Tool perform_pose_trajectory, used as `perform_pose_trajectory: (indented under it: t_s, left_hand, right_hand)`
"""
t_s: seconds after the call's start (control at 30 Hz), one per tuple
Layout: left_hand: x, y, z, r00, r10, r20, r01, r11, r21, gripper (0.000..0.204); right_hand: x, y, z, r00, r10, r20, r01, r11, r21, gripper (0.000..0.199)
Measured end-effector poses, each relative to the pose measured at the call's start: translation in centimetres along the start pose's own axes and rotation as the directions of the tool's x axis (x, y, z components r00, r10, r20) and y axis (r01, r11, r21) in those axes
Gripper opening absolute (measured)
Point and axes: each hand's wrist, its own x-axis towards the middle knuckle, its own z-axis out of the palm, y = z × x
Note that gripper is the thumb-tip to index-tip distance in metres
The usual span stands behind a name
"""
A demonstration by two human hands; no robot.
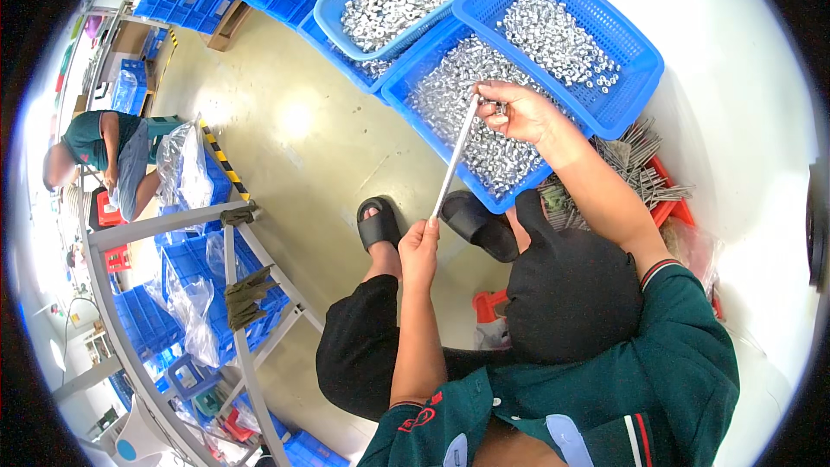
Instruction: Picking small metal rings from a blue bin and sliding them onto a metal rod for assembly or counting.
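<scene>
A slim silvery metal rod (454, 160) slants between my two hands above the floor. My left hand (419, 246) is closed round its lower end. At the upper end, my right hand (519, 112) pinches the rod between thumb and finger. One or more small shiny metal pieces (494, 108) show among the right fingers; their exact kind is too small to tell. Just beneath the right hand sits a blue basket (405, 97) full of small silvery metal parts (450, 73).
Another blue basket (635, 108) of metal parts overlaps it, beside a light-blue basket (333, 26). Thin metal rods (640, 151) lie in a red crate (674, 203) by my right knee. Leftward stand a grey metal frame (173, 227) and blue crates (199, 264). Another person (112, 138) sits far left.
</scene>
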Motion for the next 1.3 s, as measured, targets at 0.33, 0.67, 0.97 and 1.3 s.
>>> perform_pose_trajectory:
  t_s: [0.33, 0.67, 0.97, 1.3]
  left_hand:
    - [-0.1, 0.1, 0.1, 1.0, 0.003, -0.015, -0.003, 1.0, -0.004, 0.032]
    - [-0.1, 0.4, 0.2, 0.999, 0.01, -0.033, -0.009, 0.999, 0.036, 0.033]
    - [-0.2, 0.3, 0.2, 0.999, 0.041, -0.031, -0.039, 0.996, 0.081, 0.032]
    - [-0.4, -0.1, 0.8, 1.0, 0.002, 0.025, 0.001, 0.994, -0.11, 0.03]
  right_hand:
    - [0.2, -0.2, -0.9, 0.995, 0.035, -0.094, -0.03, 0.998, 0.048, 0.02]
    - [0.4, -0.1, -0.8, 0.992, 0.016, -0.125, -0.007, 0.997, 0.079, 0.021]
    - [0.4, -0.2, -0.6, 0.994, 0.096, -0.055, -0.091, 0.992, 0.086, 0.019]
    - [0.2, 1.6, 2.0, 0.999, -0.01, -0.035, 0.013, 0.994, 0.112, 0.016]
